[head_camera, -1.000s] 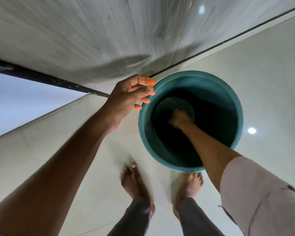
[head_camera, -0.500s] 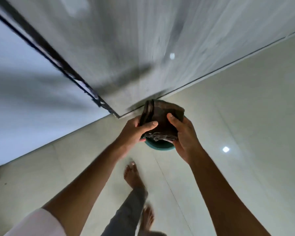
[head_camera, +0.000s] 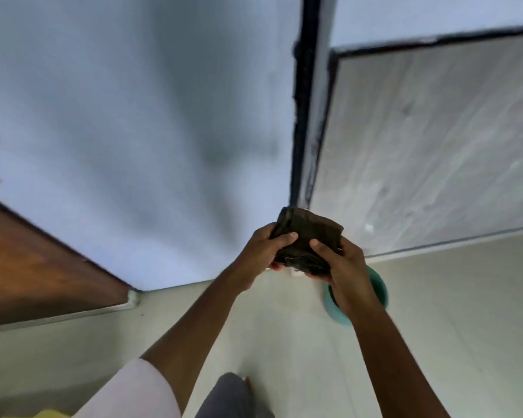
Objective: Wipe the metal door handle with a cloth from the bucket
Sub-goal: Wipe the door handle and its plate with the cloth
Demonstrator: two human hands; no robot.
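Observation:
A folded dark brown cloth [head_camera: 310, 236] is held up in front of me by both hands. My left hand [head_camera: 263, 251] grips its left side with the thumb on top. My right hand [head_camera: 341, 263] grips its right and lower edge. The teal bucket [head_camera: 377, 289] stands on the floor below, mostly hidden behind my right hand and forearm. A brown wooden door [head_camera: 37, 267] shows at the left edge. No metal door handle is in view.
A pale blue wall [head_camera: 133, 131] fills the upper left. A black vertical frame [head_camera: 304, 116] separates it from a grey marbled panel [head_camera: 435, 146] on the right. The floor is pale tile [head_camera: 284, 342]. My leg shows at the bottom.
My right hand lifted the cloth out of the bucket and my left hand joined it. The view has swung left, so the wooden door appears and the bucket sits lower right.

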